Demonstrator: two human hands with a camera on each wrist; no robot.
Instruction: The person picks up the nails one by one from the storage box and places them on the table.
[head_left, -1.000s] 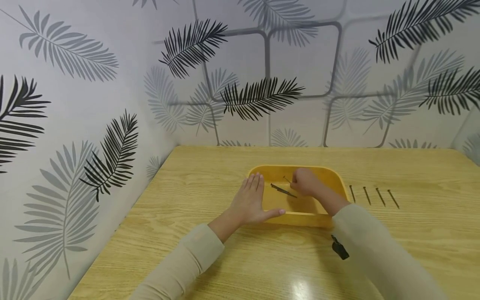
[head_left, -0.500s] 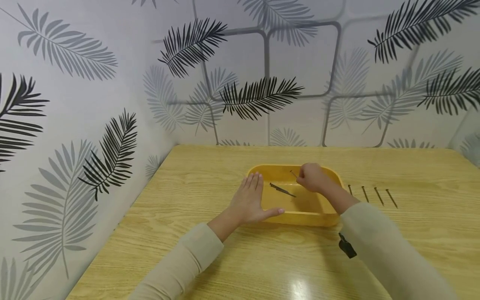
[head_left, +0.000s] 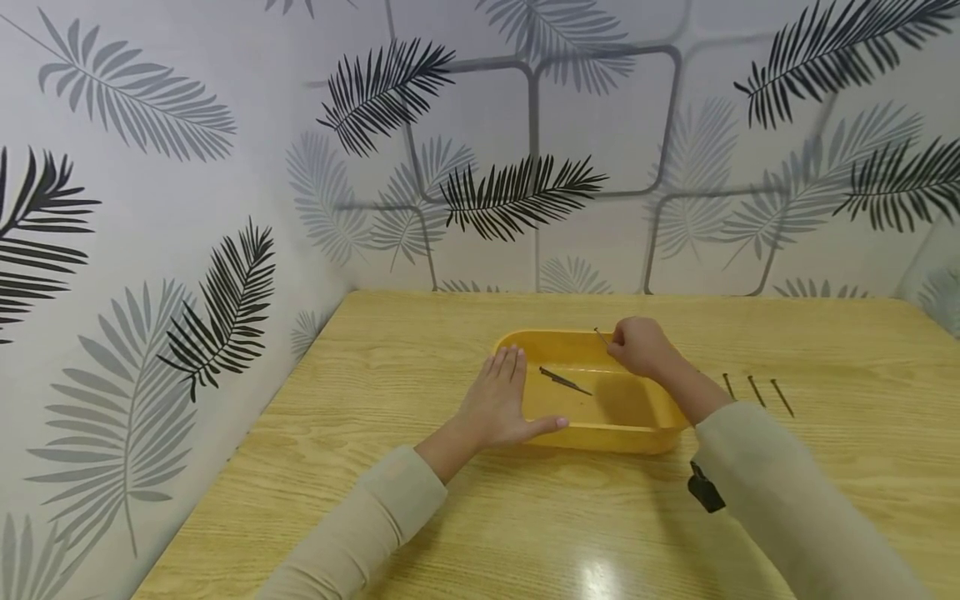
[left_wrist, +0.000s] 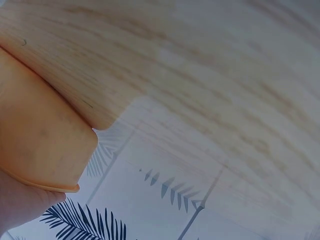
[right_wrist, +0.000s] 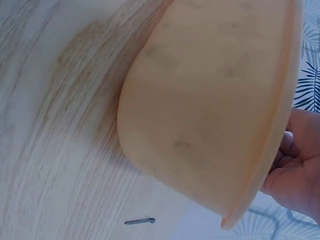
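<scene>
A yellow plastic tray (head_left: 600, 438) rests on the wooden table. My left hand (head_left: 497, 402) lies over its left end, fingers straight across the rim and thumb stretched along the front edge. Between the curled fingers of my right hand (head_left: 643, 346) a thin dark nail (head_left: 601, 337) is pinched, its head sticking out to the upper left, at about the height of the tray's back rim. Dark nails (head_left: 564, 381) lie close together on the tray floor. In the right wrist view, the right hand (right_wrist: 300, 165) shows beyond the tray's rim, its nail hidden.
Three nails (head_left: 780, 397) show in a row on the table (head_left: 840, 467) right of the tray, partly beside my right forearm. One nail (right_wrist: 140, 221) appears on the table in the right wrist view. A leaf-patterned wall (head_left: 480, 250) borders the table's back and left.
My right hand has risen from inside the tray and moved right with the pinched nail. The forearm now covers the leftmost nail of the row. The left hand has stayed in place.
</scene>
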